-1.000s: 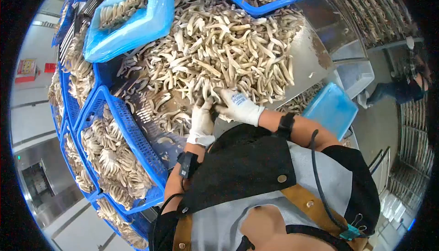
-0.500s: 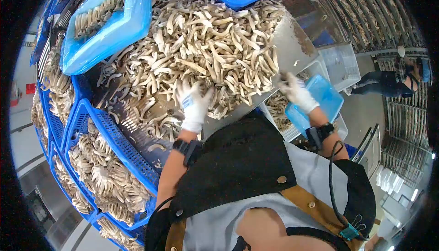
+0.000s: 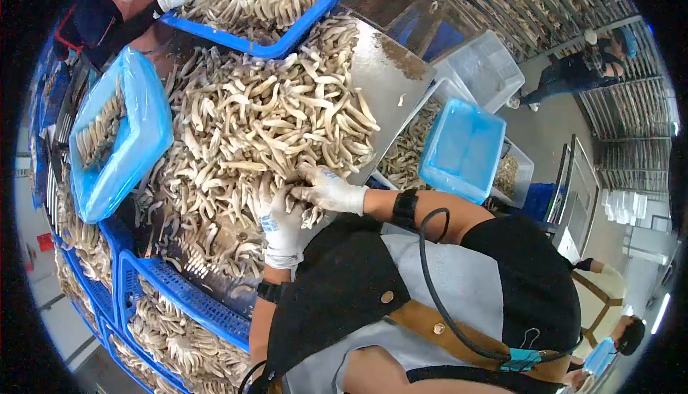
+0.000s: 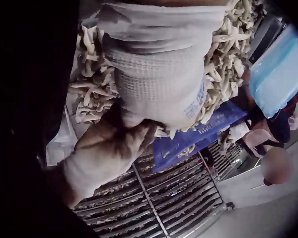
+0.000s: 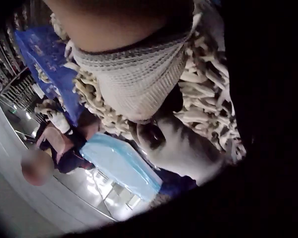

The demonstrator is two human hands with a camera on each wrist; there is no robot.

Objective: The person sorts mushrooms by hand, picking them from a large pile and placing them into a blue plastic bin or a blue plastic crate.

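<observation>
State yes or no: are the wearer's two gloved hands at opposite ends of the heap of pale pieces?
No, the left hand and right hand are close together at the near edge of the heap.

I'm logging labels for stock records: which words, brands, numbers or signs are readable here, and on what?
No text reads clearly.
Left glove: blue print, too blurred to read.
Right glove: blue print, too small to read.
Red patch at far left: too small to tell.
</observation>
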